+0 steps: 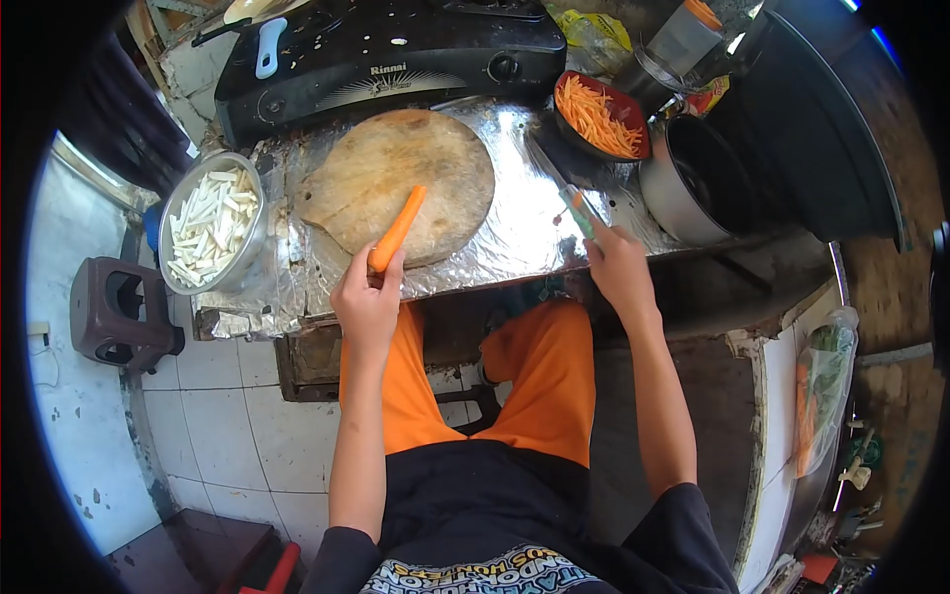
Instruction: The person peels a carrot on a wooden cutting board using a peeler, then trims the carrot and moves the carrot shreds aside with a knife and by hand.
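My left hand [368,297] is closed around the thick end of a peeled carrot [404,223], whose other end points up over the round wooden cutting board [401,163]. In my right hand [621,267] is a knife with a green handle [582,220]. Its blade points up and left over the foil-covered counter, to the right of the board; whether it touches the foil I cannot tell. An orange bit shows near the handle.
At the left stands a metal bowl of pale cut sticks [213,228]. A dark red bowl holds shredded carrot [599,119], beside a metal pot [683,183]. A black gas stove [396,64] spans the back, with a light blue handle [269,48] on it. A stool [119,312] stands lower left.
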Available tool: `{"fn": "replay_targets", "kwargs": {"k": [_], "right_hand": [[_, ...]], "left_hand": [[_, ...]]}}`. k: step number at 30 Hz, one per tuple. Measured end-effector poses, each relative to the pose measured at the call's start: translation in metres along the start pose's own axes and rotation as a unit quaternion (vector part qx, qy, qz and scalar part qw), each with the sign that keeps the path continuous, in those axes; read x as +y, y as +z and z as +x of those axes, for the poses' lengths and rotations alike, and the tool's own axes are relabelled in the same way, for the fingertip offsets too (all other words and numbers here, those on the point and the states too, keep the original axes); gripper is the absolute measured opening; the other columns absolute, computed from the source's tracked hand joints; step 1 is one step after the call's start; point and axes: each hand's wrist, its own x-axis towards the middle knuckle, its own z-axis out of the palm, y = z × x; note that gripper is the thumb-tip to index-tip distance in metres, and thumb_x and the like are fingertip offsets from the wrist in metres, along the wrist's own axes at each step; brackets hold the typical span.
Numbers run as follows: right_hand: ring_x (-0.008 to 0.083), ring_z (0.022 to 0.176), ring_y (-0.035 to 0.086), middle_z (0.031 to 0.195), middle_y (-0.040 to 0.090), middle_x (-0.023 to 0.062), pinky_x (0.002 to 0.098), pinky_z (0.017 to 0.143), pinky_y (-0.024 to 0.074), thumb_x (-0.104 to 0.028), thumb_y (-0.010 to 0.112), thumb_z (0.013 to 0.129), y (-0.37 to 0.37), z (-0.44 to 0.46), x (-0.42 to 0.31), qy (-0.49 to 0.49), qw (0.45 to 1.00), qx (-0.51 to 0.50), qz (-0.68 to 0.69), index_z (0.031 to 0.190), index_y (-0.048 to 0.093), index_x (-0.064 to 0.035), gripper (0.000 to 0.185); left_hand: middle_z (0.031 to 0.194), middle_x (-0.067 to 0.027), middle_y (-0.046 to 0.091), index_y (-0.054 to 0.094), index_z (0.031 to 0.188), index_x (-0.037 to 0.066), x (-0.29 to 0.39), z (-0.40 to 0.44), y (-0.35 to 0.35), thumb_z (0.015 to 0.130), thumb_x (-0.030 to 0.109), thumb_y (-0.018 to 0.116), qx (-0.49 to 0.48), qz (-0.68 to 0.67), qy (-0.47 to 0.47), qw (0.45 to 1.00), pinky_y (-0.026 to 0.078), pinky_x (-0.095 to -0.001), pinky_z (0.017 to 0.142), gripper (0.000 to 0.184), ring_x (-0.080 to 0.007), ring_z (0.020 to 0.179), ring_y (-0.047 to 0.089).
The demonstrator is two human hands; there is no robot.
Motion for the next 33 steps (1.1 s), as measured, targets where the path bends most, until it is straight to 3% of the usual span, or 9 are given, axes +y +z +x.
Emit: {"fn": "replay_targets", "kwargs": {"k": [4, 12, 16, 18, 19, 26, 28, 30, 33], "right_hand": [[0.0442, 0.084, 0.064, 0.092, 0.063, 0.0243, 0.0498, 0.073, 0.0513, -0.005, 0.066, 0.087, 0.004, -0.006, -0.003, 0.006, 0.996, 0.083, -0.002, 0.122, 0.062, 0.0008, 0.036], [0.0417, 0.077, 0.064, 0.091, 0.066, 0.0254, 0.0444, 0.068, 0.0497, -0.009, 0.065, 0.089, 0.007, -0.007, 0.003, -0.037, 0.999, 0.020, -0.019, 0.121, 0.065, 0.0000, 0.033], [0.0375, 0.062, 0.064, 0.081, 0.067, 0.0196, 0.0425, 0.058, 0.0500, -0.021, 0.059, 0.097, -0.008, 0.001, -0.005, 0.092, 0.994, -0.034, 0.044, 0.116, 0.063, 0.0034, 0.031], [0.0199, 0.052, 0.058, 0.071, 0.061, 0.0072, 0.0338, 0.050, 0.0451, -0.027, 0.051, 0.102, -0.011, 0.000, -0.012, 0.297, 0.863, -0.142, 0.382, 0.109, 0.063, 0.0038, 0.034], [0.0067, 0.049, 0.045, 0.067, 0.050, -0.0021, 0.0245, 0.045, 0.0375, -0.032, 0.045, 0.105, -0.014, -0.001, -0.018, 0.315, 0.853, -0.118, 0.400, 0.110, 0.061, 0.0008, 0.037], [0.0008, 0.040, 0.035, 0.060, 0.041, -0.0061, 0.0158, 0.035, 0.0286, -0.034, 0.044, 0.107, -0.005, -0.004, 0.006, 0.357, 0.640, -0.180, 0.656, 0.116, 0.055, -0.0035, 0.033], [-0.0005, 0.038, 0.034, 0.058, 0.040, -0.0075, 0.0147, 0.032, 0.0274, -0.033, 0.042, 0.108, 0.002, -0.008, 0.013, 0.329, 0.486, -0.224, 0.778, 0.111, 0.056, -0.0048, 0.032], [-0.0009, 0.037, 0.033, 0.058, 0.040, -0.0079, 0.0144, 0.031, 0.0275, -0.033, 0.041, 0.109, 0.003, -0.008, 0.013, 0.330, 0.479, -0.203, 0.788, 0.110, 0.056, -0.0057, 0.032], [0.0001, 0.038, 0.032, 0.058, 0.039, -0.0075, 0.0171, 0.032, 0.0256, -0.037, 0.040, 0.108, -0.007, -0.010, -0.003, 0.343, 0.569, -0.203, 0.720, 0.111, 0.055, -0.0050, 0.035]], "left_hand": [[0.071, -0.0091, 0.068, 0.069, 0.109, -0.003, -0.003, -0.001, -0.002, 0.088, 0.014, 0.077, -0.003, 0.007, -0.019, 1.000, 0.051, -0.0264, 0.055, 0.029, -0.0111, 0.060, 0.066], [0.071, -0.0091, 0.068, 0.068, 0.112, -0.002, 0.000, -0.001, -0.002, 0.088, 0.013, 0.077, -0.008, -0.005, -0.033, 0.999, 0.052, -0.0257, 0.056, 0.030, -0.0106, 0.060, 0.066], [0.070, -0.0088, 0.068, 0.068, 0.113, -0.002, -0.002, 0.001, 0.000, 0.088, 0.013, 0.077, -0.004, -0.020, -0.035, 0.999, 0.051, -0.0250, 0.056, 0.031, -0.0096, 0.059, 0.065], [0.070, -0.0084, 0.068, 0.068, 0.113, -0.002, 0.001, 0.001, 0.000, 0.088, 0.014, 0.077, -0.009, -0.029, -0.038, 0.999, 0.051, -0.0248, 0.055, 0.031, -0.0095, 0.059, 0.064], [0.069, -0.0079, 0.068, 0.068, 0.112, -0.002, 0.002, 0.002, 0.000, 0.088, 0.014, 0.077, -0.009, -0.036, -0.043, 0.998, 0.050, -0.0245, 0.054, 0.030, -0.0095, 0.058, 0.064], [0.067, -0.0064, 0.066, 0.064, 0.118, -0.002, 0.029, 0.008, -0.010, 0.089, 0.015, 0.076, -0.073, -0.006, -0.120, 0.990, 0.049, -0.0253, 0.051, 0.036, -0.0100, 0.054, 0.063], [0.064, -0.0087, 0.064, 0.060, 0.124, -0.001, 0.020, 0.007, -0.009, 0.088, 0.017, 0.078, -0.078, 0.001, -0.113, 0.991, 0.049, -0.0288, 0.051, 0.045, -0.0131, 0.050, 0.062], [0.062, -0.0099, 0.063, 0.059, 0.126, -0.001, 0.018, 0.010, -0.009, 0.087, 0.018, 0.078, -0.073, 0.063, -0.074, 0.993, 0.048, -0.0299, 0.050, 0.046, -0.0151, 0.048, 0.061], [0.059, -0.0121, 0.062, 0.059, 0.126, 0.001, 0.042, 0.007, -0.021, 0.087, 0.018, 0.078, -0.061, 0.152, -0.020, 0.986, 0.046, -0.0307, 0.050, 0.046, -0.0185, 0.047, 0.059]]}}
